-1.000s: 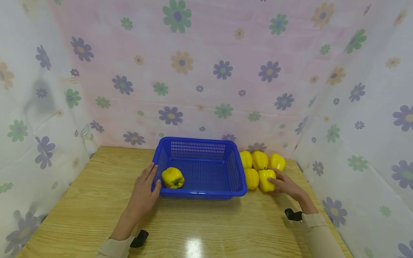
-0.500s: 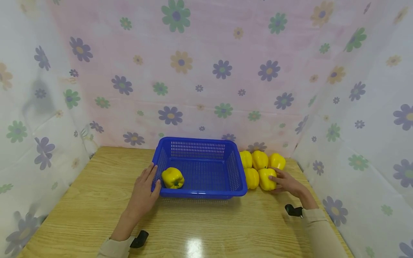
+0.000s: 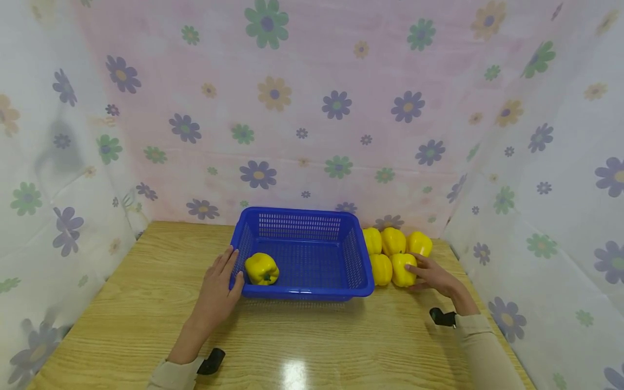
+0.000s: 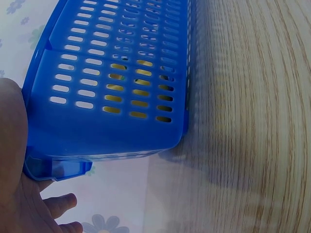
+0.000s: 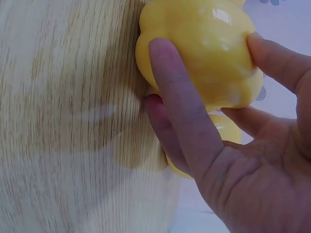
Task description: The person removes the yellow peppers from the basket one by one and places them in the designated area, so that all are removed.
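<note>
My left hand (image 3: 216, 290) rests at the left rim of a blue slotted plastic basket (image 3: 299, 291), its fingers fairly straight along the outside. In the left wrist view the palm lies by the basket's rim (image 4: 41, 53) and the fingertips (image 4: 60, 204) hang beyond it. One yellow bell pepper (image 3: 261, 268) lies inside, at the basket's front left. My right hand (image 3: 434, 276) holds another yellow bell pepper (image 3: 402, 270) at the front right of a cluster, with thumb and fingers on different sides of it. In the right wrist view the same bell pepper (image 5: 204, 53) sits between the spread fingers.
Several more yellow bell peppers (image 3: 392, 241) stand close together against the basket's right side, in two rows. The wooden table (image 3: 312, 338) ends at a flowered cloth backdrop (image 3: 302, 151), with cloth walls left and right.
The bell pepper in my right hand has shifted slightly back and become more upright beside its neighbours. The right hand moved slightly with it. My left hand and the basket have stayed put.
</note>
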